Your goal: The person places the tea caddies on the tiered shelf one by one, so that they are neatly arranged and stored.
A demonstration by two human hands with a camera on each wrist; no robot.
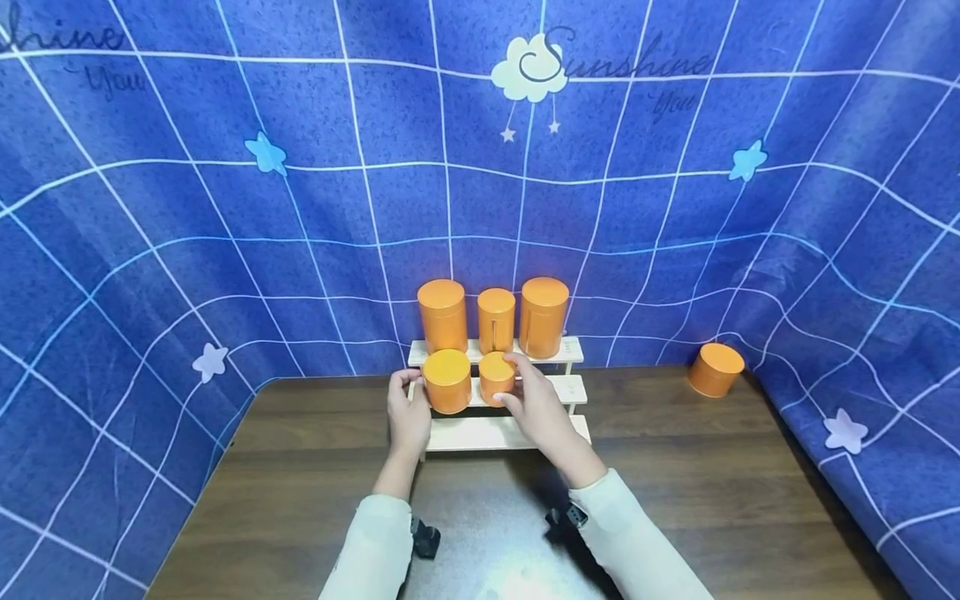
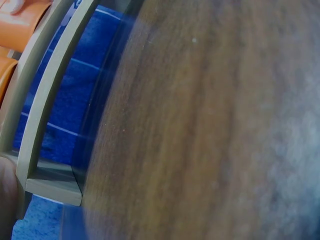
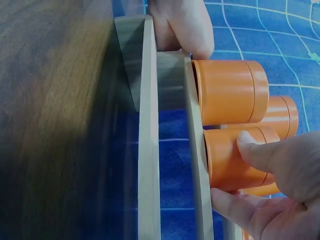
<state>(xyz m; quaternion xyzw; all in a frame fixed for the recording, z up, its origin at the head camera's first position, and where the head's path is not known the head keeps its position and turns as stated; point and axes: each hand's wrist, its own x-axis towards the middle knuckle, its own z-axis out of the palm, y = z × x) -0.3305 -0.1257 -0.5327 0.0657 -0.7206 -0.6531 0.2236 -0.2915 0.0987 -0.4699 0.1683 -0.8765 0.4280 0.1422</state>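
Observation:
A three-step wooden rack (image 1: 483,434) stands against the blue cloth. On its middle step, a small orange canister (image 1: 493,381) is pinched between the thumb and fingers of my right hand (image 1: 542,410). Left of it, a wider orange canister (image 1: 447,386) sits upright on the same step. My left hand (image 1: 408,415) grips the rack's left end, beside that wider canister. In the right wrist view, the small canister (image 3: 232,162) rests at the step's front edge, and the left hand (image 3: 182,25) touches the step's end. The left wrist view shows mostly the rack's frame (image 2: 42,95) and the table.
Three orange canisters stand on the top step: a tall left one (image 1: 442,321), a narrow middle one (image 1: 496,321) and a tall right one (image 1: 543,321). Another short canister (image 1: 716,371) sits on the wooden table (image 1: 300,500) at right. Blue cloth (image 1: 337,208) surrounds the back and sides.

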